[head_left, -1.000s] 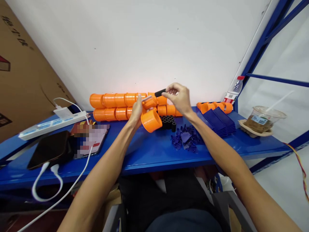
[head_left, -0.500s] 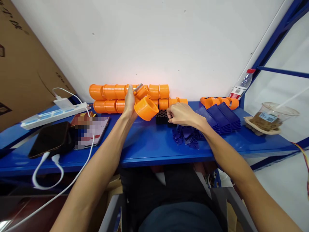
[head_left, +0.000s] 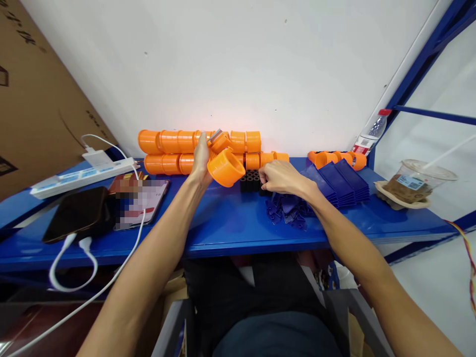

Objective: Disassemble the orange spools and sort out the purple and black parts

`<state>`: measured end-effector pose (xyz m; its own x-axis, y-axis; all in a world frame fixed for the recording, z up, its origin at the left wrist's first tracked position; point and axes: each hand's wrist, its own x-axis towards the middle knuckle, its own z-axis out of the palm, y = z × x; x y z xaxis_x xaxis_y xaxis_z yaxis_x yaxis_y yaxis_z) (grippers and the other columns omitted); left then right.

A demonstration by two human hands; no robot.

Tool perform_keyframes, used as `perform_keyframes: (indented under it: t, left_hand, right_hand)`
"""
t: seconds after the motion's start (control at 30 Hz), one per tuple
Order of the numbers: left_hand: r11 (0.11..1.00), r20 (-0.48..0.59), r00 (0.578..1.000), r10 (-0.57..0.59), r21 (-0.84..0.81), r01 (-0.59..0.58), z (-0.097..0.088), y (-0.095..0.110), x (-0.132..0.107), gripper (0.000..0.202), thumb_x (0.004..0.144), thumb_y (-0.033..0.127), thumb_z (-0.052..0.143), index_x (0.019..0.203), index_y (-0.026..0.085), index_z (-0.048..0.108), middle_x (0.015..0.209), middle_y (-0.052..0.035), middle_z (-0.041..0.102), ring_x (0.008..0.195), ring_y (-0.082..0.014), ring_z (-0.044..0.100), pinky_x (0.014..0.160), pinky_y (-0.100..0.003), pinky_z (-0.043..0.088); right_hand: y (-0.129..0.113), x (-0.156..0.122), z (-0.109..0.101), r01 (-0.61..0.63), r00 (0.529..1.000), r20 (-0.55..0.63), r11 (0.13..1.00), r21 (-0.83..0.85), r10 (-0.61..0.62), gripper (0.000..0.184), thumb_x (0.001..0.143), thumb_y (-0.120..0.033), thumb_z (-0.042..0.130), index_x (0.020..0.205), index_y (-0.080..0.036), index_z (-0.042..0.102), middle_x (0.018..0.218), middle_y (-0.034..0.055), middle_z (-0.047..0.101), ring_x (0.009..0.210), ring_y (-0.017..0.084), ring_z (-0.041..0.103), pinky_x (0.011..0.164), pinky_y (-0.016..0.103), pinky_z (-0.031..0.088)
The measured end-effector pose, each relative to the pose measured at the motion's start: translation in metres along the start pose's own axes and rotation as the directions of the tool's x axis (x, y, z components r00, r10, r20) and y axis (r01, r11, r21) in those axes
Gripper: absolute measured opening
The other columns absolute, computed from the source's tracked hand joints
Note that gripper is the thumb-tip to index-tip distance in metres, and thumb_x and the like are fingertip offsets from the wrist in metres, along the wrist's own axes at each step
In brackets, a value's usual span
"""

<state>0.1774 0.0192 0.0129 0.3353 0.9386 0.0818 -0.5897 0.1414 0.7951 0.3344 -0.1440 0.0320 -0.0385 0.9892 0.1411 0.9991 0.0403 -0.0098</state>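
My left hand (head_left: pixel 202 157) is closed around an orange plastic part with a round cup-like end (head_left: pixel 226 167), raised above the shelf and tilted toward me. A flat grey strip (head_left: pixel 214 136) sticks out at the top of that part. My right hand (head_left: pixel 277 176) is closed, fingertips down at the right end of a block of black tubes (head_left: pixel 250 181); whatever its fingers pinch is hidden. Just below this hand lies a pile of small dark blue plastic pieces (head_left: pixel 286 210). Behind both hands, orange cylinders (head_left: pixel 169 142) lie in two stacked rows against the wall.
Dark blue flat panels (head_left: pixel 336 181) are fanned out on the blue shelf (head_left: pixel 230 225). More orange rings (head_left: pixel 327 158), a bottle (head_left: pixel 372 133) and a drink cup (head_left: pixel 412 181) stand right. Left are a power strip (head_left: pixel 84 178), a black power bank (head_left: pixel 78 213) and white cables.
Hardly anything differs. The view has shifted very slightly; both hands keep their places, the left with the orange part, the right at the black tubes.
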Motion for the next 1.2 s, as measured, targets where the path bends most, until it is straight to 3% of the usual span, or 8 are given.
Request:
perform_keyframes:
  t: [0.5,0.73,0.83,0.93,1.07,1.2]
  left_hand:
    - [0.997,-0.009,0.999,-0.041,-0.067,0.041,0.007,0.004,-0.006,0.049,0.106,0.058,0.042,0.123,0.02,0.068,0.079,-0.0083,0.072,0.07,-0.022,0.071,0.069,-0.034,0.059]
    - [0.997,-0.008,1.0,-0.03,-0.066,0.029,0.008,0.004,-0.007,0.047,0.106,0.057,0.041,0.119,0.021,0.069,0.082,-0.009,0.073,0.072,-0.0223,0.071,0.066,-0.032,0.059]
    - [0.998,-0.001,1.0,-0.026,-0.059,0.026,0.008,0.003,-0.007,0.047,0.105,0.058,0.043,0.117,0.021,0.069,0.083,-0.0094,0.074,0.069,-0.021,0.071,0.063,-0.03,0.059]
    - [0.998,0.023,0.999,-0.044,-0.034,0.045,0.01,0.004,-0.011,0.048,0.104,0.06,0.045,0.118,0.021,0.069,0.079,-0.0084,0.072,0.062,-0.0201,0.069,0.059,-0.03,0.058]
    - [0.992,0.132,0.983,-0.127,0.043,0.122,0.017,0.001,-0.023,0.049,0.101,0.061,0.052,0.119,0.018,0.069,0.072,-0.007,0.07,0.05,-0.018,0.062,0.051,-0.03,0.054]
    - [0.974,0.263,0.941,-0.215,0.123,0.188,0.022,-0.008,-0.032,0.048,0.098,0.059,0.061,0.116,0.015,0.071,0.074,-0.01,0.072,0.049,-0.0177,0.064,0.046,-0.026,0.049]
  right_hand:
    - [0.006,-0.001,0.002,0.019,1.0,0.002,1.0,0.019,-0.019,0.011,0.074,-0.011,0.066,0.08,-0.018,0.073,0.071,0.0049,0.065,0.069,0.018,0.051,0.064,0.032,0.024]
    - [0.007,-0.008,-0.015,-0.021,1.0,0.001,0.997,0.076,0.021,0.02,0.071,-0.008,0.063,0.084,-0.018,0.074,0.078,0.0043,0.069,0.071,0.017,0.054,0.065,0.032,0.028]
    - [0.016,-0.008,-0.019,-0.068,0.993,-0.087,0.99,0.122,0.079,0.024,0.071,-0.008,0.061,0.088,-0.018,0.073,0.079,0.0038,0.069,0.069,0.016,0.053,0.065,0.031,0.03]
    - [0.025,-0.002,-0.012,-0.096,0.946,-0.288,0.976,0.197,0.151,0.025,0.077,-0.011,0.058,0.097,-0.019,0.072,0.085,0.0048,0.071,0.075,0.018,0.056,0.069,0.031,0.033]
    - [0.02,0.008,0.003,0.028,0.841,-0.516,0.939,0.343,0.164,0.021,0.091,-0.021,0.054,0.106,-0.019,0.069,0.091,0.0054,0.07,0.083,0.019,0.058,0.075,0.031,0.04]
    - [0.001,0.011,0.01,0.154,0.811,-0.571,0.895,0.419,0.128,0.016,0.096,-0.031,0.056,0.105,-0.02,0.065,0.092,0.0039,0.068,0.082,0.017,0.057,0.078,0.031,0.043]
